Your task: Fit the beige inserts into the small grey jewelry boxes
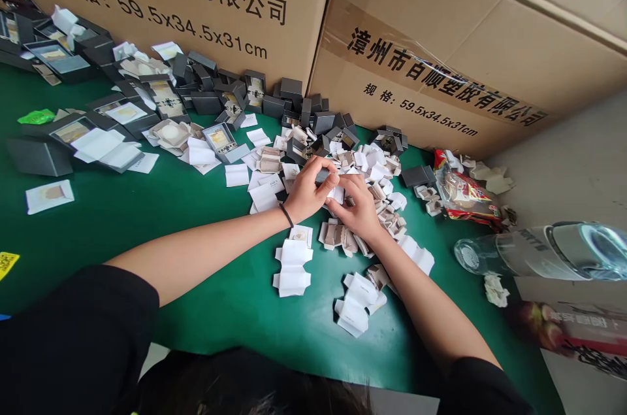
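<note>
Above the middle of the table, my left hand (309, 193) curls its fingers around a small dark grey box (322, 175), which is mostly hidden. My right hand (360, 206) meets it from the right, thumb and fingers bent round the same spot. A bit of white card (337, 194) shows between the two hands; whether it is joined to the box I cannot tell. Below and beyond the hands lies a heap of folded card inserts (377, 166), white outside and grey-brown inside. Two unfolded white inserts, one a flat piece (294, 268), lie nearer to me.
Many dark boxes (196, 101), some open, line the back before large cardboard cartons (421, 55). More open boxes and white papers (108, 147) spread leftwards on the green table (196, 232). At right are a red snack bag (463, 193) and a clear bottle (539, 251) lying sideways.
</note>
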Demonstrator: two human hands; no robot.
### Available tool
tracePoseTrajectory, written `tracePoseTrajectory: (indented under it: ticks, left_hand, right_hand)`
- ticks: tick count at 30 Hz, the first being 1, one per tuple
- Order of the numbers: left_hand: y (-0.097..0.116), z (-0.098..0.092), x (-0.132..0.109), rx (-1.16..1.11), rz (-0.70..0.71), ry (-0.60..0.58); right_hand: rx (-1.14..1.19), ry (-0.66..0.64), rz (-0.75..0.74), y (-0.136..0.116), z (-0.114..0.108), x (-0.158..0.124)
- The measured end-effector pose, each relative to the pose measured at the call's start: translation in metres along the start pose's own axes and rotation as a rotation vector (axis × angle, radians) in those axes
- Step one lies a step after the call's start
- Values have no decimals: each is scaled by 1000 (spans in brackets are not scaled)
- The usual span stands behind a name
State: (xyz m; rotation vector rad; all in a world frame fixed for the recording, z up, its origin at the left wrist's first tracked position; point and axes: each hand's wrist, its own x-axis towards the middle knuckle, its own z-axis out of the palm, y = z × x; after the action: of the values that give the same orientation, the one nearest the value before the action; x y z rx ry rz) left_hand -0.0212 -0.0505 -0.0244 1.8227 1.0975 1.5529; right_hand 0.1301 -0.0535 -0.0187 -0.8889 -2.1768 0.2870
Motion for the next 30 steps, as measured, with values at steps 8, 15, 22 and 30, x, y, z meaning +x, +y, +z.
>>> tracePoseTrajectory:
  ticks: [8,15,22,30]
  left_hand:
    - [0,1,-1,-5,-2,-33]
    - [0,1,1,-3,-17,-31]
    - [-4,1,2,25,26,-52]
    - [-5,0,3,41,59,-95]
  right_hand:
    - [7,-28,1,0,1,1]
    - [6,11,39,-2,0,0]
    - [-19,4,14,0,3,-1]
    - [-93,-57,-48,3,2,0]
